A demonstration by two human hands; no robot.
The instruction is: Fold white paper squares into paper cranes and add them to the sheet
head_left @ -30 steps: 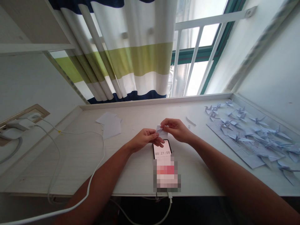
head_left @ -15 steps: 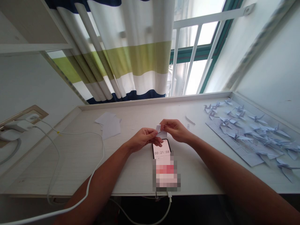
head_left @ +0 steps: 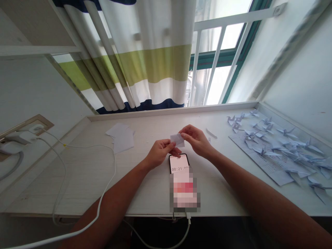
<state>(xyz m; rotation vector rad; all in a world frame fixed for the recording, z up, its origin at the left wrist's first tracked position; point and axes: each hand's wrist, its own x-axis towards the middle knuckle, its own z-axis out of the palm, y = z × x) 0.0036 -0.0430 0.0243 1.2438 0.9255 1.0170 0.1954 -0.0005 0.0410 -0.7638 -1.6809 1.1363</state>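
A small folded piece of white paper [head_left: 177, 139] is held up between both hands, above the far end of a phone [head_left: 178, 162]. My left hand [head_left: 161, 152] pinches its left edge between thumb and fingers. At the upper right corner, the fingertips of my right hand [head_left: 194, 138] close on the same paper. The phone lies flat below with a running timer on its screen; its lower part is blurred out. Several folded paper cranes [head_left: 261, 151] spread over the right side of the desk, some on a printed sheet [head_left: 249, 156].
Loose white paper sheets [head_left: 123, 140] lie left of my hands. A thin paper strip [head_left: 211, 133] rests beyond my right hand. A white cable [head_left: 113, 166] crosses the desk on the left, over my left forearm. A raised rim [head_left: 155, 111] runs along the back.
The paper has been turned so that its flat face shows more broadly. My right hand has shifted slightly up and right; the left still grips the paper.
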